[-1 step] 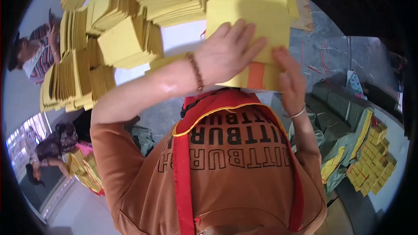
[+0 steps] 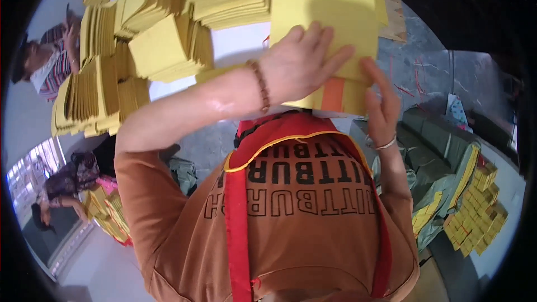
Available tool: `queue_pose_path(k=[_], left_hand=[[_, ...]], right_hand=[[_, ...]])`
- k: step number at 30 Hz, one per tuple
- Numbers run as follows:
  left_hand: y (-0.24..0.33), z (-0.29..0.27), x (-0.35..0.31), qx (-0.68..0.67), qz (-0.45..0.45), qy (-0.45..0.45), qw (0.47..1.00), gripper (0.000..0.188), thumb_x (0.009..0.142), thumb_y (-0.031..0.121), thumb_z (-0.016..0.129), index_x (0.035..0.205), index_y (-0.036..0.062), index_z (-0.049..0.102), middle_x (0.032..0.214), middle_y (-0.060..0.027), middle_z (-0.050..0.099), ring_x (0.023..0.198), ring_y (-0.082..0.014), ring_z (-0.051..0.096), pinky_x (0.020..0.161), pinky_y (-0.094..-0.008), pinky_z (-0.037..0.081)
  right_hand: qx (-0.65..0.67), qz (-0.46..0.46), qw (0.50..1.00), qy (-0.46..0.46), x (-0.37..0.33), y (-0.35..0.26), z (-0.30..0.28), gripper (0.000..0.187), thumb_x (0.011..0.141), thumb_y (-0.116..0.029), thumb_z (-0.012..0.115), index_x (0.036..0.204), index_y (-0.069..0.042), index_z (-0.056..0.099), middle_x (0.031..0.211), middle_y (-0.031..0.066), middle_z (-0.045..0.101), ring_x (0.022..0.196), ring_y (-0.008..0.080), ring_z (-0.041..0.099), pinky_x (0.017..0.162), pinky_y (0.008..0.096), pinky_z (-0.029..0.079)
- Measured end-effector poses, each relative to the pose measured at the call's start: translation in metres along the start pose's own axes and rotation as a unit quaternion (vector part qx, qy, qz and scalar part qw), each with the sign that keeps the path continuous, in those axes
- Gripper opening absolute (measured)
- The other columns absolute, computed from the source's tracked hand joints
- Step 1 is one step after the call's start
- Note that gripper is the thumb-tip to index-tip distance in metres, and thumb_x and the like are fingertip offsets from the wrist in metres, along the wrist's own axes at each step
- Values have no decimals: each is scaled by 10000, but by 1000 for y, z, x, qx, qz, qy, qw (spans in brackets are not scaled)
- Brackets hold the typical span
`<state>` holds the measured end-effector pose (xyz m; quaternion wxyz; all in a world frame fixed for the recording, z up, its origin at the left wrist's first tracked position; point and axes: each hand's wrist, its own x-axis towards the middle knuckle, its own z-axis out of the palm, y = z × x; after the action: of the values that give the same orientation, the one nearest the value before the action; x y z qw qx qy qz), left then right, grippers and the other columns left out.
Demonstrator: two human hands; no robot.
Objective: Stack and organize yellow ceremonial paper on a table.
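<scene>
Fingers of left hand (image 2: 299, 67) spread flat on yellow square paper sheet (image 2: 327, 5), slightly nearer its right edge than before, right hand (image 2: 382, 109) half-open there, grip unclear, grey marbled floor (image 2: 430, 70) beyond

Yellow sheet (image 2: 352, 22) partly hidden by hands (image 2: 302, 67); paper stacks (image 2: 142, 0) cropped above.

Left hand (image 2: 302, 64): laid, fingers extended, on yellow paper (image 2: 327, 0) at upper right of centre; a brown beaded bracelet (image 2: 261, 86) is worn at the wrist.
Right hand (image 2: 382, 111): placed at the paper's right edge.
Orange strip (image 2: 333, 95): seen between the hands, low on the paper.
Yellow stacks (image 2: 159, 48): massed at upper left of the frame.
Red apron (image 2: 238, 235): worn over a brown top (image 2: 313, 246), lower centre.
Co-workers: two people (image 2: 70, 182) are pictured along the left edge.
Yellow bundles (image 2: 474, 218): piled at lower right.
</scene>
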<state>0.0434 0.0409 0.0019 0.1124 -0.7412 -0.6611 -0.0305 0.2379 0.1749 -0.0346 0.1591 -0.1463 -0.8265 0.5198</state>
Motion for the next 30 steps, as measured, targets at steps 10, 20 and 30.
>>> queue_pose_path(k=[10,20,30], left_hand=[[-70,-66,-61,-391,-105,152,901,345,788,54,556,1125,-22,556,819,-113,634,691,-188,598,641,-293,483],[1,-40,-221,-407,-292,-176,848,505,714,-47,532,1202,80,547,974,-204,614,828,-332,606,787,-378,482],[27,83,-211,-11,-275,3,961,606,658,90,607,1254,130,502,1208,-86,534,1088,-240,501,897,-386,403]], right_hand=[[-170,-226,946,156,19,-9,19,587,768,-89,671,1307,-87,437,1405,217,302,1294,363,313,1032,419,284],[-179,-139,974,-12,24,-13,13,295,801,-23,594,1094,-49,614,1235,100,543,1244,303,412,1010,386,338],[-187,-133,973,-2,22,-11,16,261,825,-43,578,1083,-46,622,1227,92,551,1238,287,419,1014,376,331]])
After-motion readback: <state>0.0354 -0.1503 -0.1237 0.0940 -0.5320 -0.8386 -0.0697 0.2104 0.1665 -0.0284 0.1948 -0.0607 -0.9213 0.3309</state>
